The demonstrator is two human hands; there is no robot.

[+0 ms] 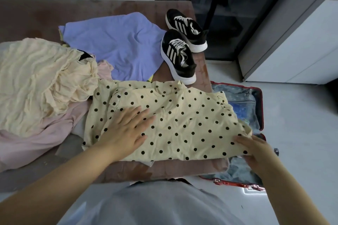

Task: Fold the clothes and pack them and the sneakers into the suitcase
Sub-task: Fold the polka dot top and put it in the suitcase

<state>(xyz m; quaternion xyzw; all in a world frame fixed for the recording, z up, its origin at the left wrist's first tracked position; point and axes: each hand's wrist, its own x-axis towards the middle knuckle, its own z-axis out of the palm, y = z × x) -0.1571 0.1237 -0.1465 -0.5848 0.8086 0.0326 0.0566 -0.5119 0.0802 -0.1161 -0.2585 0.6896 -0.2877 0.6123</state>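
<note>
A pale yellow garment with black polka dots (182, 120) lies spread on the brown bed (36, 16) in front of me, its right edge hanging over the open red suitcase (260, 104). My left hand (126, 131) presses flat on its left half, fingers straight. My right hand (256, 150) holds the garment's lower right corner, with fingers on top and the thumb hidden. Two black sneakers with white stripes (181, 55) stand at the bed's right edge. A purple top (117, 42), a crumpled cream garment (40, 82) and a pink garment (33, 142) lie further left.
The suitcase rests on the pale floor (301, 133) to the right of the bed, its blue lining showing. A dark glass-fronted cabinet (228, 5) and a white unit (301, 42) stand behind it. A white wall runs behind the bed.
</note>
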